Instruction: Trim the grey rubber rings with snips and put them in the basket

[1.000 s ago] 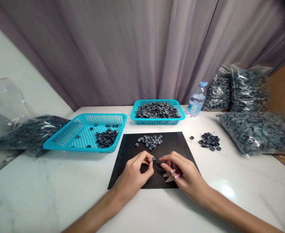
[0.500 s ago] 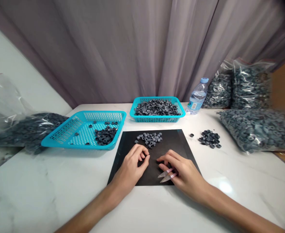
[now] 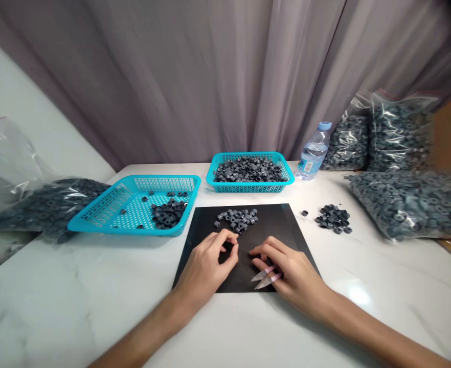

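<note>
My left hand (image 3: pixel 209 263) rests on a black mat (image 3: pixel 283 225) with its fingers curled and thumb and forefinger pinched together; what they hold is hidden. My right hand (image 3: pixel 289 273) lies beside it on the mat, a short gap away. Its fingers are curled too, with the long nails pointing left and the forefinger tip down on the mat. A small pile of grey rings (image 3: pixel 237 219) lies on the mat just beyond both hands.
A turquoise basket (image 3: pixel 106 207) to the left holds a few grey rings. A second basket (image 3: pixel 248 188) behind the mat is full of them. On the white table are a water bottle (image 3: pixel 313 153), a loose ring pile (image 3: pixel 333 219), ring bags at right (image 3: pixel 409 204) and one at left (image 3: pixel 37 204).
The grey ring seen between my fingertips a second ago is no longer visible. Both hands have lowered and curled onto the mat, the left drawing slightly back to the left.
</note>
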{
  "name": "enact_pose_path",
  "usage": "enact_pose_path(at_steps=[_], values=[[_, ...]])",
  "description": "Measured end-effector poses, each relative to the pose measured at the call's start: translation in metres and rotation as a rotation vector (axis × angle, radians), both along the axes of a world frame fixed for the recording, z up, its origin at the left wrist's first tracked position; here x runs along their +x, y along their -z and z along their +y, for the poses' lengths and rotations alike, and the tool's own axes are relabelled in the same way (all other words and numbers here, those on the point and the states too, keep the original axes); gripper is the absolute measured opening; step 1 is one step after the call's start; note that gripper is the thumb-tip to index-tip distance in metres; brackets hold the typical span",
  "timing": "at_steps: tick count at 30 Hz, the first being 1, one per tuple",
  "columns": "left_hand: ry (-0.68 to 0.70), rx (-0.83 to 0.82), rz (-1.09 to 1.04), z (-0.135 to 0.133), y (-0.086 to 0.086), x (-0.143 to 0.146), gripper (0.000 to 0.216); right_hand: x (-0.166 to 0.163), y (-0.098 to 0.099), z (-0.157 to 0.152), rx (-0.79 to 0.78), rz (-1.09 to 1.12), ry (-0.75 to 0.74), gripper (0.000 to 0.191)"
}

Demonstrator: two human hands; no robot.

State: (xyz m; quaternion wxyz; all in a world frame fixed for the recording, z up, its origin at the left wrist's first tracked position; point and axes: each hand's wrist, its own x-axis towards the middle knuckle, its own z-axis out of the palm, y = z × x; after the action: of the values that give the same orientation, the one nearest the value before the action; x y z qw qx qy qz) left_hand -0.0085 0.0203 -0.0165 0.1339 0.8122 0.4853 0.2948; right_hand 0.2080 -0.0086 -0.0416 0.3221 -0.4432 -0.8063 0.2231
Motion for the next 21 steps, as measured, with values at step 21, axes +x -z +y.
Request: enact_pose_path(at_steps=[21], values=[[0.175, -0.279, -0.519, -0.019, -0.011, 0.010, 0.019, 0.001, -0.012, -0.002, -0.253, 0.560, -0.005, 0.020]])
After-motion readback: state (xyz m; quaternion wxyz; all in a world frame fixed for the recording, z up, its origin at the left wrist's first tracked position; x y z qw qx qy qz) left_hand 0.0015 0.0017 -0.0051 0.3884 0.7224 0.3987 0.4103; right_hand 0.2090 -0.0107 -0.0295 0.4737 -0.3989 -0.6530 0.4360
